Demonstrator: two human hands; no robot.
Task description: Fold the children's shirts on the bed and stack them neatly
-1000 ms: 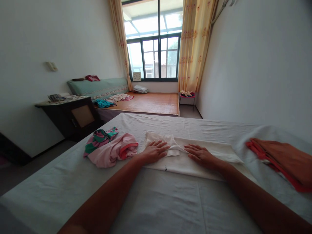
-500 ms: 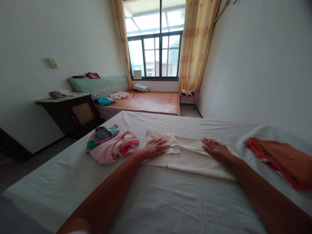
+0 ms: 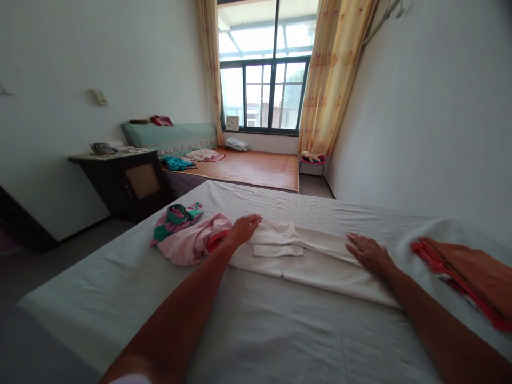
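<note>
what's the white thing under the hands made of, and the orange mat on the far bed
White garment: looks like thin woven cloth, matte, probably cotton; it creases softly and lies limp under the left hand and right hand.
Orange mat: seems woven bamboo or rattan, flat and stiff, with a faint sheen.

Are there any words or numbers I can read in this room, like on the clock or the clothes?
None can be read.
Clock on the window sill: its face is too small and blurred to read.
White garment under the hands: no print shows.
Things on the dark cabinet: too small to tell.
</note>
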